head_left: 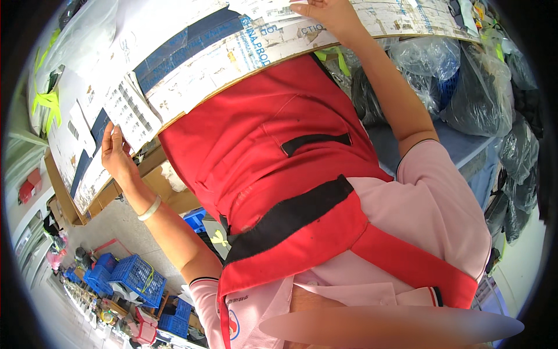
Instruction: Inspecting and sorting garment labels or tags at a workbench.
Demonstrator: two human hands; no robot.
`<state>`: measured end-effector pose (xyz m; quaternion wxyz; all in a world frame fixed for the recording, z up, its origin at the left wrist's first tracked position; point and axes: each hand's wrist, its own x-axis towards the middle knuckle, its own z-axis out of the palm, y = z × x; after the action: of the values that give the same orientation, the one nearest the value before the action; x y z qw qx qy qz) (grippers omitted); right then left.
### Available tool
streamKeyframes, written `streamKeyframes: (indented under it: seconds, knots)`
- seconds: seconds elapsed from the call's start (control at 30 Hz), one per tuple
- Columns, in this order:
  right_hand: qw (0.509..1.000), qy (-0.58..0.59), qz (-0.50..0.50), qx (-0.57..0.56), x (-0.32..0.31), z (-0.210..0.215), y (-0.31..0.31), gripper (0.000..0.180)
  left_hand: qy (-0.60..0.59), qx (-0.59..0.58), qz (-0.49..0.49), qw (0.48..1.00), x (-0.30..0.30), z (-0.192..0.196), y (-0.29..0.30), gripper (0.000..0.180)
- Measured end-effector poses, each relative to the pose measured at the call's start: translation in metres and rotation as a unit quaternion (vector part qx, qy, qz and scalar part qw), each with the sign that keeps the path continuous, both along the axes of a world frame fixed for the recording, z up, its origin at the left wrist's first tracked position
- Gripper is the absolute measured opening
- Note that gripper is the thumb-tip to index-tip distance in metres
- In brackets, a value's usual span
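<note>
By the tabletop's (203,87) near edge, the left hand (118,154) pinches a label sheet (132,113). Past open room, the right hand (332,18) touches white paper (268,10); can't tell if it's gripping.

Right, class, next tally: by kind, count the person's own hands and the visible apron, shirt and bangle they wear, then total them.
Hands, the bare left hand and bare right hand: 2
Red cloth apron with black strips: 1
Pale pink short-sleeved shirt: 1
Pale round bangle: 1
Total: 5
</note>
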<state>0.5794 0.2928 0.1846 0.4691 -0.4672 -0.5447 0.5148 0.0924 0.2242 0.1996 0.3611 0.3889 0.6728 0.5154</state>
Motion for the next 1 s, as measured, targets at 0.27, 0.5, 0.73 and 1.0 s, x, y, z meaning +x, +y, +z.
streamKeyframes:
  seconds: [0.27, 0.5, 0.73, 1.0]
  knots:
    - [0.913, -0.141, -0.035, 0.380, -0.008, 0.010, -0.018, 0.016, -0.020, 0.010, 0.012, 1.000, 0.002, 0.000, -0.002, 0.023]
    - [0.846, -0.333, -0.015, 0.417, -0.013, -0.009, -0.044, 0.012, -0.022, 0.010, 0.016, 1.000, 0.006, 0.000, -0.002, 0.023]
    - [0.986, -0.115, -0.113, 0.039, -0.025, -0.001, -0.031, 0.015, -0.011, 0.007, 0.023, 1.000, 0.009, 0.001, -0.003, 0.025]
    - [0.850, -0.319, -0.039, 0.418, -0.017, -0.015, -0.025, 0.013, -0.025, 0.014, 0.007, 1.000, 0.003, -0.002, -0.005, 0.025]
